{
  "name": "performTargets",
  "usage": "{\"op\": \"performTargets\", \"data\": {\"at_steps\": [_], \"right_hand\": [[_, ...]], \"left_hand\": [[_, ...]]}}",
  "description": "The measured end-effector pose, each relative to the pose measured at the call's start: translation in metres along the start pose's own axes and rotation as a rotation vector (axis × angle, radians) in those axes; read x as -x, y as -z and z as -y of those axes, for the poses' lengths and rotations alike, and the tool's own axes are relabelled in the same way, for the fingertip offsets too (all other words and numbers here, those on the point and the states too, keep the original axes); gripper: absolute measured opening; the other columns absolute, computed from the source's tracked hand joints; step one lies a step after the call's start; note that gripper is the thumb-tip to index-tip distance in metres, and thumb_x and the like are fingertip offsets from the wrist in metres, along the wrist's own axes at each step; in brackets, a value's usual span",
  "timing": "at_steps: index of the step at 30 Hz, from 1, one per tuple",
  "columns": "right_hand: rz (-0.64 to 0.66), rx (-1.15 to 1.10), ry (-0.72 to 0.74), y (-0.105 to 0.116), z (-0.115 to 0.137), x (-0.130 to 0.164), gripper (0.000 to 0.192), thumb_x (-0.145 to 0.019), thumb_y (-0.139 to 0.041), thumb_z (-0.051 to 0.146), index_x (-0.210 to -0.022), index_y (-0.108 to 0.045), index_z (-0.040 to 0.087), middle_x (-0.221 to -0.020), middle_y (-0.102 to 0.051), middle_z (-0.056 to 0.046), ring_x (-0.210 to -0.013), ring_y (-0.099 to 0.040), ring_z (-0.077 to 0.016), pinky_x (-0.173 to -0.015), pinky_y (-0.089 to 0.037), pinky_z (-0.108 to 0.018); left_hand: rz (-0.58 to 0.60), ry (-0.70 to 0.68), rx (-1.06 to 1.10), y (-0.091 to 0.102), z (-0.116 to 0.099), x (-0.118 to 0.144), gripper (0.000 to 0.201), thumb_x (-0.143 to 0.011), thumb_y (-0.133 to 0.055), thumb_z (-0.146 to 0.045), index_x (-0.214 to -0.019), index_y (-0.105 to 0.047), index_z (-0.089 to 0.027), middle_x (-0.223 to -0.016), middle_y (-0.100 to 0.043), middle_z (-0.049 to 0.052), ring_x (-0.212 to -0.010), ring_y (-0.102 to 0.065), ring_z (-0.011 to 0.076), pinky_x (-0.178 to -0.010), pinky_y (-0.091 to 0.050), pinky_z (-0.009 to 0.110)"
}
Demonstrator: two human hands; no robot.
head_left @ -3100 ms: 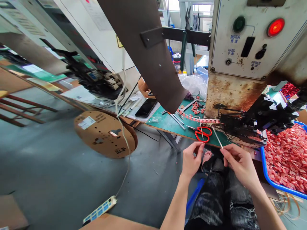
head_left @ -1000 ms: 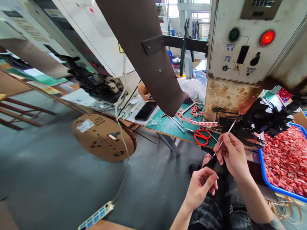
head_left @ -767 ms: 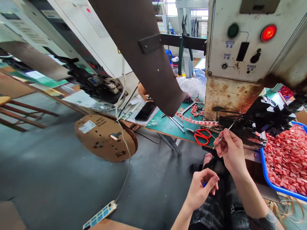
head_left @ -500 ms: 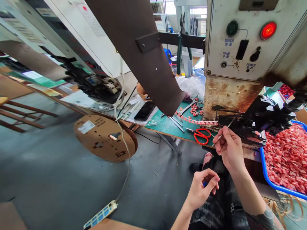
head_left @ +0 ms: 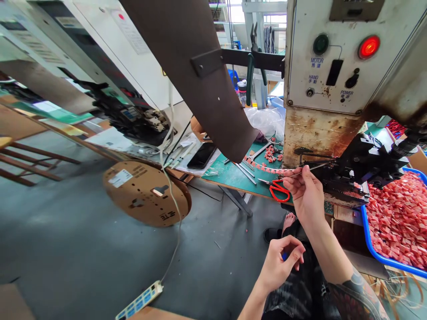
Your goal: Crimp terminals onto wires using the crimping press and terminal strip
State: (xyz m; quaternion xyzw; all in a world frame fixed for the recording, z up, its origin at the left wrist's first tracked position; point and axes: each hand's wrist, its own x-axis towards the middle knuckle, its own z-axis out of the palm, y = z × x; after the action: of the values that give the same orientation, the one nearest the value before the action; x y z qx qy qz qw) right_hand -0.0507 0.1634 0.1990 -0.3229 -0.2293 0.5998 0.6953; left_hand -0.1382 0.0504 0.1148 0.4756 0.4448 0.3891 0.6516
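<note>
My right hand (head_left: 308, 195) pinches a thin metal rod (head_left: 316, 166). The rod's tip reaches into the black tooling (head_left: 358, 162) at the base of the press, and its other end sticks out left behind my fingers. Beside that hand, a strip of pink parts (head_left: 271, 170) runs across the green table towards the tooling. Red-handled scissors (head_left: 279, 190) lie just left of the fingers, partly covered by them. Lower down, over my lap, my left hand (head_left: 280, 262) is curled closed. A bit of blue shows inside its curl; what it is cannot be made out.
A blue-rimmed bin (head_left: 368, 235) heaped with pink parts stands at the right. The press's control panel (head_left: 336, 58) rises above my hands. A brown guard (head_left: 200, 80) slants down from above. A large cardboard reel (head_left: 143, 193) and a power strip (head_left: 142, 300) are at left.
My right hand has moved left and slightly up, and the rod lies flatter, its tip still at the tooling. My left hand has barely moved.
</note>
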Motion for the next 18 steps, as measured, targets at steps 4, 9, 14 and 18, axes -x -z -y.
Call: {"op": "performTargets", "data": {"at_steps": [4, 9, 14, 18], "right_hand": [[-0.021, -0.028, 0.015, -0.009, -0.006, -0.008, 0.040, -0.083, -0.079, 0.053, -0.080, -0.064, 0.016, -0.073, -0.076, -0.004, -0.063, -0.075, -0.0143, -0.065, -0.066, -0.025], [-0.030, -0.001, 0.026, -0.008, -0.004, -0.002, 0.042, -0.083, -0.078, 0.056, -0.078, -0.061, 0.018, -0.069, -0.073, -0.001, -0.055, -0.070, -0.0118, -0.057, -0.062, -0.022], [-0.063, 0.048, 0.002, 0.011, 0.009, 0.020, 0.041, -0.080, -0.080, 0.053, -0.074, -0.059, 0.019, -0.059, -0.066, 0.003, -0.039, -0.051, -0.0055, -0.033, -0.040, -0.014], [-0.037, 0.045, -0.077, 0.026, 0.022, 0.034, 0.034, -0.075, -0.084, 0.047, -0.081, -0.067, 0.017, -0.062, -0.065, 0.003, -0.041, -0.046, -0.0041, -0.033, -0.035, -0.013]], "left_hand": [[-0.002, -0.001, -0.017, 0.000, 0.000, 0.000, 0.046, -0.085, -0.070, -0.061, -0.075, -0.065, -0.016, -0.057, -0.061, 0.001, -0.046, -0.052, 0.0100, -0.050, -0.043, 0.022], [0.001, 0.016, -0.035, 0.001, 0.003, 0.001, 0.045, -0.084, -0.070, -0.061, -0.075, -0.065, -0.017, -0.058, -0.062, 0.001, -0.047, -0.052, 0.0107, -0.051, -0.044, 0.023], [-0.084, -0.082, -0.030, 0.004, -0.008, -0.019, 0.046, -0.083, -0.071, -0.062, -0.075, -0.065, -0.017, -0.062, -0.064, 0.002, -0.050, -0.055, 0.0113, -0.053, -0.047, 0.024], [-0.243, -0.245, 0.040, -0.006, -0.029, -0.058, 0.044, -0.085, -0.070, -0.058, -0.095, -0.069, -0.016, -0.073, -0.068, 0.004, -0.057, -0.058, 0.0122, -0.055, -0.049, 0.024]]}}
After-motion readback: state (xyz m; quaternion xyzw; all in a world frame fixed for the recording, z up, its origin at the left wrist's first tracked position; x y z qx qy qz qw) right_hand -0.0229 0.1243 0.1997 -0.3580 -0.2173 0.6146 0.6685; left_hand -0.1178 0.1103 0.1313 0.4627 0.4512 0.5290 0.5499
